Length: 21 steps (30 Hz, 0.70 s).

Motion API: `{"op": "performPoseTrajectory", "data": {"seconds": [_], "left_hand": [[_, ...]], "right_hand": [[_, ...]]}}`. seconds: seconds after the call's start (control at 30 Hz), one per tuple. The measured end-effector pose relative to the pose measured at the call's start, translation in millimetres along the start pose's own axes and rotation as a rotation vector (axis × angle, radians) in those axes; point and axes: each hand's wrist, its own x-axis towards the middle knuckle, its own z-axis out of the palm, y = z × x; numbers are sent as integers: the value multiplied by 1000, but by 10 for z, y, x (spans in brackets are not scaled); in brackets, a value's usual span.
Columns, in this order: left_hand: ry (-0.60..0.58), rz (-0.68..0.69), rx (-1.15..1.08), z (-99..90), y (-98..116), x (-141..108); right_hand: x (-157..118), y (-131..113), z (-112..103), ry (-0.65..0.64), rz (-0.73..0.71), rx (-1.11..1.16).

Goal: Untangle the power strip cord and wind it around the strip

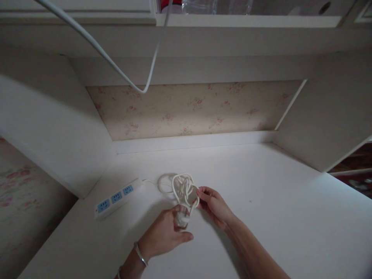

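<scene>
The left hand [165, 235] held the plug [182, 220], the right hand [214, 207] pinched the tangled cord [182, 188] just ahead; leftward on the desk [270, 221] lay a power strip [116, 198].

Two hands [168, 233] [213, 207]; one plug [182, 220]; one power strip [122, 193]; three sockets [116, 197].

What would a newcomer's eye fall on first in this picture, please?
Probably the tangled cream cable on the white desktop, one loop pinched by the right hand while the left hand holds what looks like a plug. To its left lies a white power strip with three blue socket panels. Higher up, a pale cord hangs in a V.
</scene>
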Motion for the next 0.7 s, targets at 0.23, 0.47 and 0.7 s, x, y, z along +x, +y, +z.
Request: {"op": "performPoseTrajectory", "data": {"seconds": [0.23, 0.47, 0.7], "left_hand": [[231, 199, 261, 57, -77, 8], [165, 182, 16, 37, -28, -19], [329, 98, -167, 57, -84, 42]], "right_hand": [[-45, -30, 85, 10, -49, -16], [-87, -2, 149, -112, 41, -11], [-30, 46, 110, -85, -46, -150]]}}
